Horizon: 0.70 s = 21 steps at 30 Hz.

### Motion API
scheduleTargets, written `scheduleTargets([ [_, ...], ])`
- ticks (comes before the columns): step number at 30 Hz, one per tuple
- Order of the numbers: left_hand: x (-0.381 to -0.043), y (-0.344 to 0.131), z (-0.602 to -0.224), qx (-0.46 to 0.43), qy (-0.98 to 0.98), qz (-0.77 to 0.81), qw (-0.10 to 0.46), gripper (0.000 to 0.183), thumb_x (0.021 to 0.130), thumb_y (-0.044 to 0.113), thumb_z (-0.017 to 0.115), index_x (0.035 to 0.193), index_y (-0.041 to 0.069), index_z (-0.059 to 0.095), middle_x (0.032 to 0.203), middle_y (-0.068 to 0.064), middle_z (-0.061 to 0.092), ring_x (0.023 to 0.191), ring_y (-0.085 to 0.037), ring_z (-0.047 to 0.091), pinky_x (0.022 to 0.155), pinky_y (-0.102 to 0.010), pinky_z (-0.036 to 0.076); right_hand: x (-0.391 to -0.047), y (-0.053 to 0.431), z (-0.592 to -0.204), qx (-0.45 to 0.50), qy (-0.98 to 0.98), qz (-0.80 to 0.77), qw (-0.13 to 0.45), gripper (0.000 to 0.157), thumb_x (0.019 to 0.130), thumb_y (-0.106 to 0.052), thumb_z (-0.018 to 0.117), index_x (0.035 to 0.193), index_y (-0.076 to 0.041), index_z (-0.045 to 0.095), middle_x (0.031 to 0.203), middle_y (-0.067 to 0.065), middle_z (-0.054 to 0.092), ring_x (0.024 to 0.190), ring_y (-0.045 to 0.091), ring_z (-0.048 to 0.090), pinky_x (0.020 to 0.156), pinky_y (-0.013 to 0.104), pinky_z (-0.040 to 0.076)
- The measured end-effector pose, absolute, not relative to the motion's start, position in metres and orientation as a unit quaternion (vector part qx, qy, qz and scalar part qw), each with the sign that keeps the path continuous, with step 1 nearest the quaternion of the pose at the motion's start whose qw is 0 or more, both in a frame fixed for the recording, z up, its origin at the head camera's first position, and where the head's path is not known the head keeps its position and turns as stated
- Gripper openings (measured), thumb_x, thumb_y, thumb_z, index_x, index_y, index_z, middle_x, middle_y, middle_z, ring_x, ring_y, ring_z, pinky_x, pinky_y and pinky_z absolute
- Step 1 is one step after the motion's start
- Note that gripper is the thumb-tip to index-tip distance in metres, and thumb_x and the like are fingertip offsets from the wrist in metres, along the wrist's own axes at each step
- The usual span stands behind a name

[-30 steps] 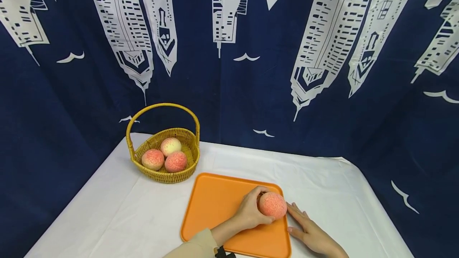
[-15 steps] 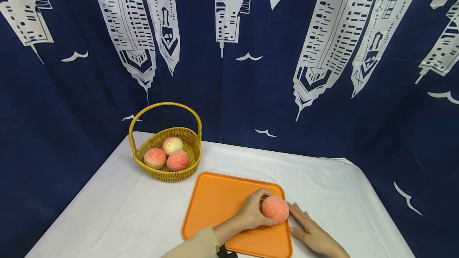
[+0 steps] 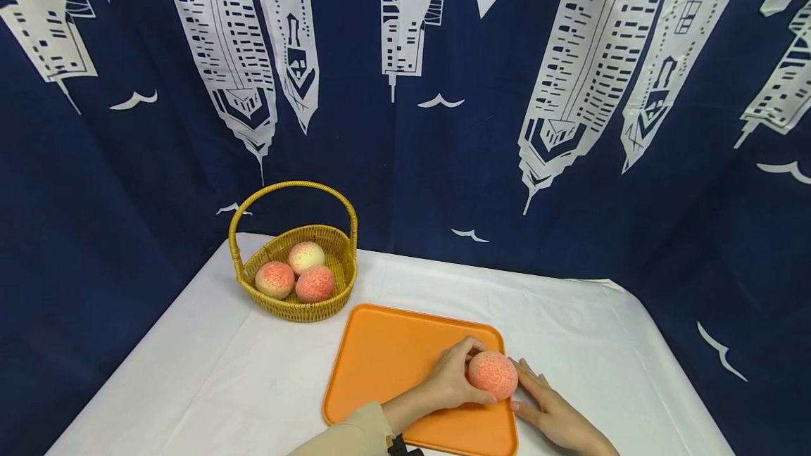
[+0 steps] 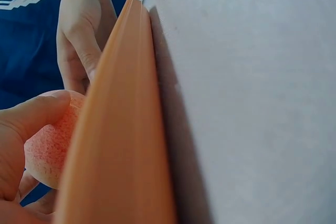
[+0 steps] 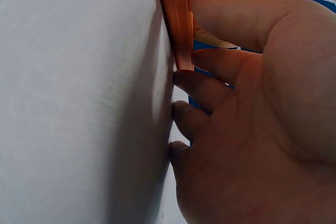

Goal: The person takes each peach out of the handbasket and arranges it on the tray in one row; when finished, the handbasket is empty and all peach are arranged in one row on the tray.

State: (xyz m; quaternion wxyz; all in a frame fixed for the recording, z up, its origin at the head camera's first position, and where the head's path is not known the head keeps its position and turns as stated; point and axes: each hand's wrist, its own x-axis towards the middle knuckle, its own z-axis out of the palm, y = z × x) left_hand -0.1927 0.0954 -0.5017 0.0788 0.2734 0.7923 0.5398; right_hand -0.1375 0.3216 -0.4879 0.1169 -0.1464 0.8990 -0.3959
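Observation:
A pinkish-red speckled peach (image 3: pixel 493 376) is held by my left hand (image 3: pixel 451 376), the thumb on its near side and the fingers round its far side. Both are at the right part of an orange tray (image 3: pixel 386 357), with the peach overlapping the tray's right rim in the head view. My right hand (image 3: pixel 550 410) lies just outside that rim, fingers extended; its thumb and index finger touch the tray's edge in the right wrist view, other fingertips on the cloth. In the left wrist view the tray's side hides part of the peach (image 4: pixel 50 145).
A woven basket (image 3: pixel 304 312) with a tall handle stands at the back left of the white-covered table (image 3: pixel 209 357), holding three more peaches (image 3: pixel 315 283). Behind the table hangs a navy curtain (image 3: pixel 405 174) printed with white buildings.
My left hand has carried the peach a little to the right and toward the near side, closer to the right hand. The right hand stays at the tray's edge.

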Motion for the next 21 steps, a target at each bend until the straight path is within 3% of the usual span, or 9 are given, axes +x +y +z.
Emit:
scheduleTargets([
  [2, -0.192, 0.096, -0.501, 0.273, 0.791, 0.541, 0.083, 0.065, 0.066, 0.019, 0.092, 0.118, 0.020, 0.053, 0.120, 0.006, 0.059, 0.109, -0.007, 0.058, 0.091, -0.022, 0.048, -0.137, 0.321, -0.487, -0.137, 0.901, -0.393, 0.123, 0.070, 0.096, -0.031, 0.058, 0.151, 0.002, 0.029, 0.157, 0.031, 0.015, 0.144, 0.050, 0.000, 0.087, -0.009, -0.006],
  [6, -0.191, 0.096, -0.501, 0.270, 0.790, 0.544, 0.088, 0.065, 0.066, 0.019, 0.092, 0.117, 0.021, 0.053, 0.119, 0.007, 0.059, 0.109, -0.006, 0.056, 0.090, -0.021, 0.048, -0.137, 0.321, -0.487, -0.128, 0.902, -0.392, 0.128, 0.071, 0.096, -0.030, 0.059, 0.151, 0.002, 0.029, 0.158, 0.030, 0.014, 0.144, 0.050, 0.000, 0.090, -0.007, -0.007],
  [9, -0.191, 0.096, -0.501, 0.267, 0.795, 0.538, 0.086, 0.065, 0.066, 0.021, 0.092, 0.118, 0.021, 0.053, 0.118, 0.008, 0.057, 0.107, -0.004, 0.055, 0.090, -0.021, 0.048, -0.137, 0.321, -0.488, -0.124, 0.904, -0.387, 0.132, 0.071, 0.096, -0.032, 0.059, 0.152, 0.000, 0.029, 0.158, 0.030, 0.014, 0.144, 0.051, 0.001, 0.118, 0.023, -0.008],
  [11, -0.191, 0.094, -0.500, 0.266, 0.801, 0.530, 0.082, 0.068, 0.066, 0.023, 0.092, 0.121, 0.019, 0.053, 0.119, 0.006, 0.056, 0.108, -0.005, 0.054, 0.090, -0.022, 0.048, -0.137, 0.320, -0.488, -0.118, 0.904, -0.388, 0.138, 0.071, 0.096, -0.032, 0.059, 0.152, -0.001, 0.029, 0.158, 0.030, 0.013, 0.145, 0.050, 0.000, 0.118, 0.049, -0.006],
  [12, -0.191, 0.093, -0.498, 0.266, 0.806, 0.524, 0.077, 0.069, 0.065, 0.025, 0.092, 0.123, 0.018, 0.053, 0.121, 0.004, 0.056, 0.108, -0.007, 0.054, 0.091, -0.023, 0.048, -0.137, 0.320, -0.488, -0.118, 0.905, -0.386, 0.136, 0.071, 0.095, -0.033, 0.059, 0.152, -0.001, 0.029, 0.158, 0.030, 0.013, 0.145, 0.050, 0.001, 0.118, 0.049, -0.006],
  [14, -0.190, 0.088, -0.494, 0.271, 0.816, 0.507, 0.061, 0.073, 0.066, 0.029, 0.091, 0.127, 0.016, 0.053, 0.124, 0.002, 0.055, 0.110, -0.011, 0.053, 0.093, -0.027, 0.046, -0.137, 0.319, -0.488, -0.122, 0.905, -0.385, 0.131, 0.071, 0.095, -0.033, 0.060, 0.152, -0.001, 0.030, 0.158, 0.029, 0.015, 0.145, 0.049, 0.002, 0.120, 0.031, -0.008],
  [17, -0.190, 0.074, -0.484, 0.280, 0.828, 0.485, 0.026, 0.077, 0.067, 0.033, 0.090, 0.131, 0.014, 0.053, 0.129, 0.000, 0.055, 0.113, -0.018, 0.054, 0.095, -0.031, 0.044, -0.137, 0.319, -0.489, -0.131, 0.907, -0.383, 0.116, 0.070, 0.095, -0.032, 0.060, 0.151, -0.001, 0.032, 0.158, 0.029, 0.018, 0.144, 0.048, 0.004, 0.100, -0.003, -0.008],
  [18, -0.191, 0.068, -0.480, 0.282, 0.831, 0.480, 0.013, 0.077, 0.067, 0.033, 0.090, 0.132, 0.014, 0.053, 0.130, 0.000, 0.055, 0.113, -0.020, 0.054, 0.095, -0.032, 0.044, -0.137, 0.319, -0.490, -0.135, 0.908, -0.381, 0.110, 0.069, 0.095, -0.032, 0.060, 0.150, 0.000, 0.033, 0.157, 0.029, 0.019, 0.143, 0.047, 0.005, 0.091, -0.008, -0.005],
  [21, -0.194, 0.045, -0.467, 0.277, 0.833, 0.479, -0.025, 0.075, 0.068, 0.032, 0.088, 0.132, 0.014, 0.054, 0.131, -0.001, 0.054, 0.114, -0.025, 0.054, 0.094, -0.036, 0.045, -0.137, 0.319, -0.490, -0.138, 0.908, -0.383, 0.097, 0.068, 0.095, -0.031, 0.061, 0.150, -0.001, 0.035, 0.157, 0.029, 0.020, 0.143, 0.037, 0.006, 0.093, -0.009, -0.005],
])
